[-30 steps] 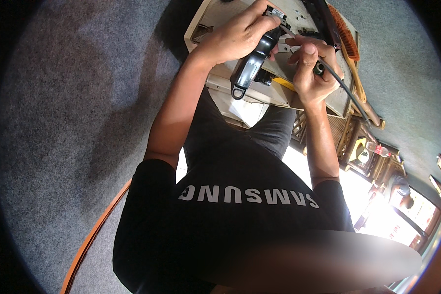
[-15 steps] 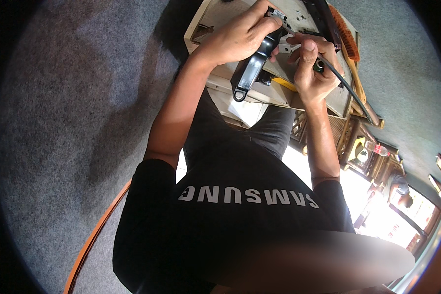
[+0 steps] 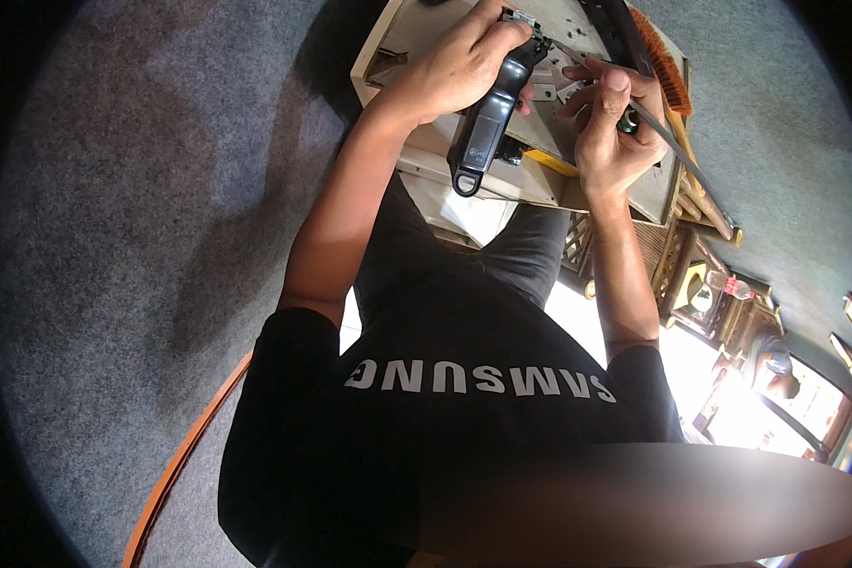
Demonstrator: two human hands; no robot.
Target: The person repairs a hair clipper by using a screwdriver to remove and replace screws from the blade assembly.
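Black shirt (image 3: 445, 426), short-sleeved, soft matt cloth; across the front we see large pale block lettering, upside down to us.
Table (image 3: 431, 33), pale top, wooden edges, angular outline, small dark bits scattered on it.
Left hand (image 3: 464, 62), forearm reaching up and inward, back of the hand upward; we find it clamped on the black device, thumb at the upper end, fingertips showing at the far side.
Right hand (image 3: 625, 118), apart from the left, forearm upright, fingers curled and thumb bent around the dark rod.
Black device (image 3: 483, 133), glossy and contoured, metal at its head, a loop at its lower end; held tilted over the table. Its rectangular panel bears faint marks, too small for us to read.
Dark rod (image 3: 686, 161), long and thin, running out past the right hand.
Brush (image 3: 667, 71), stiff orange bristles.
Yellow strip (image 3: 551, 162), flat, narrow.
Clear bottle (image 3: 729, 284), red label.
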